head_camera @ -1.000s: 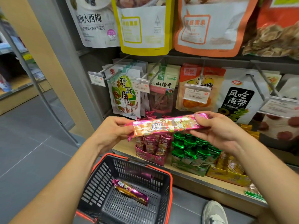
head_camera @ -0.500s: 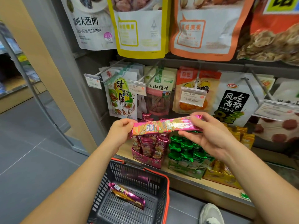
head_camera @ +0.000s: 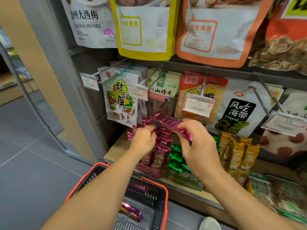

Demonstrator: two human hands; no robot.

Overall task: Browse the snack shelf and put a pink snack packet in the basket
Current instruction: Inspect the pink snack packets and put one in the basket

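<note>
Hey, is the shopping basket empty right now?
No, a pink packet lies in the basket, while the left hand and right hand hold a second pink packet.

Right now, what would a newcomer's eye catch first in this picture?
First, the pink packet at the centre, held before the shelf by the left hand and the right hand. Next, the orange-rimmed basket at the bottom, with a second packet lying inside. A yellow bag and an orange bag hang at the top.
</note>
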